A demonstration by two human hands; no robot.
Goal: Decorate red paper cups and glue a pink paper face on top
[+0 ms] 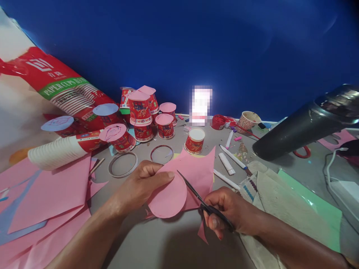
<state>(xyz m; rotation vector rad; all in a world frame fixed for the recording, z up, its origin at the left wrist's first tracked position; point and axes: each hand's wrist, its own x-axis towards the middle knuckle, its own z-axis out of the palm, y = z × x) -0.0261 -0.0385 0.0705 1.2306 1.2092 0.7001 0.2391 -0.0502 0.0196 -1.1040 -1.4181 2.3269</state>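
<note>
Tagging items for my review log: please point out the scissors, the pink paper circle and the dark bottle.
Scissors (206, 207): head view, handles near the blades.
Pink paper circle (168, 198): head view, middle of its face.
Dark bottle (294, 129): head view, side of the body.

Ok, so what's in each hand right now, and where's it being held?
The left hand holds the pink paper circle near its far edge, thumb on top. The right hand holds the scissors by the handles.

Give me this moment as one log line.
left hand: holds round pink paper disc | right hand: holds black-handled metal scissors | blades: beside disc's edge
</note>
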